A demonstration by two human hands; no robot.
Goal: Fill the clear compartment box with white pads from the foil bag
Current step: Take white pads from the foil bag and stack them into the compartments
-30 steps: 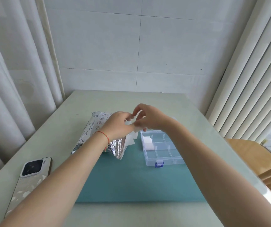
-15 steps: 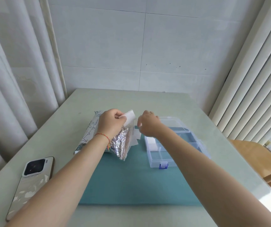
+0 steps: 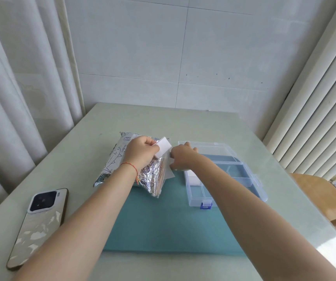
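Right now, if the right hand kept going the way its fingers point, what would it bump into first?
Probably the foil bag. The right hand points left, toward the bag's open edge and the loose white pads sticking out beside it. The left hand holds another white pad just above. Depth is hard to judge.

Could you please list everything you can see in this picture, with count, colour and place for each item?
foil bag: one, silver with blue print, on the table left of the box.
white pad: one, white, held above the bag's mouth.
loose white sheets: count unclear, white, between bag and box.
clear compartment box: one, clear with blue latch, open, right part of the mat; white pads fill one left compartment.
mat: one, teal, centre of the table.
phone: one, pale patterned back, near left on the table.
table: one, pale green.
chair: one, wooden, far right.
left hand: pinches the pad.
right hand: fingers curled at the bag's mouth; what they hold is hidden.
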